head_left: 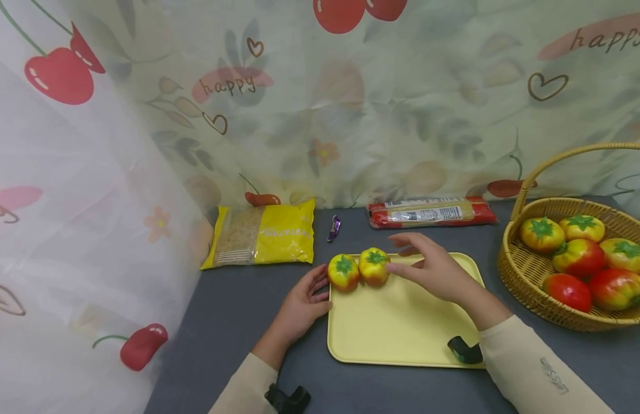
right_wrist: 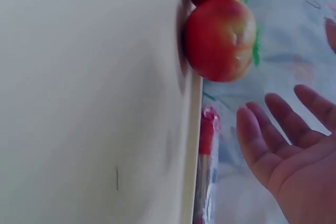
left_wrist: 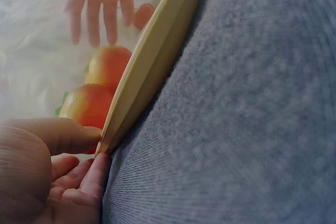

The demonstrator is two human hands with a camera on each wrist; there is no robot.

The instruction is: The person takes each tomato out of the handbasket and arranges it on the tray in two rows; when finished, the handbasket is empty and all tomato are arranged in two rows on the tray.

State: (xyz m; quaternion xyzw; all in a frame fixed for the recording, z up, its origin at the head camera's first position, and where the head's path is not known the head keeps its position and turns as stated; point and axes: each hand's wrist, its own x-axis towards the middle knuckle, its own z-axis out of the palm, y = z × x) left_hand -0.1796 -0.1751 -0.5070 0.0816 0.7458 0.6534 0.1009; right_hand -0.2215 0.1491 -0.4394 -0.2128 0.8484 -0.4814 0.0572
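Two yellow-and-red, tomato-like fruits with green leafy tops sit side by side at the far left corner of a pale yellow tray [head_left: 402, 328]. My left hand [head_left: 304, 302] is at the tray's left edge, close to the left fruit [head_left: 343, 273]. In the left wrist view, its thumb [left_wrist: 79, 136] and a finger pinch the tray's rim. My right hand [head_left: 441, 270] hovers over the far side of the tray, just right of the other fruit [head_left: 374, 267]. Its fingers are spread and hold nothing; the right wrist view shows a gap between them and the fruits.
A wicker basket [head_left: 527, 305] of several red and yellow fruits stands at the right. Behind the tray lie a yellow pasta bag [head_left: 286, 233], a small purple-wrapped candy [head_left: 334, 228] and a red-and-clear noodle packet [head_left: 430, 213]. Printed curtains bound the back and left.
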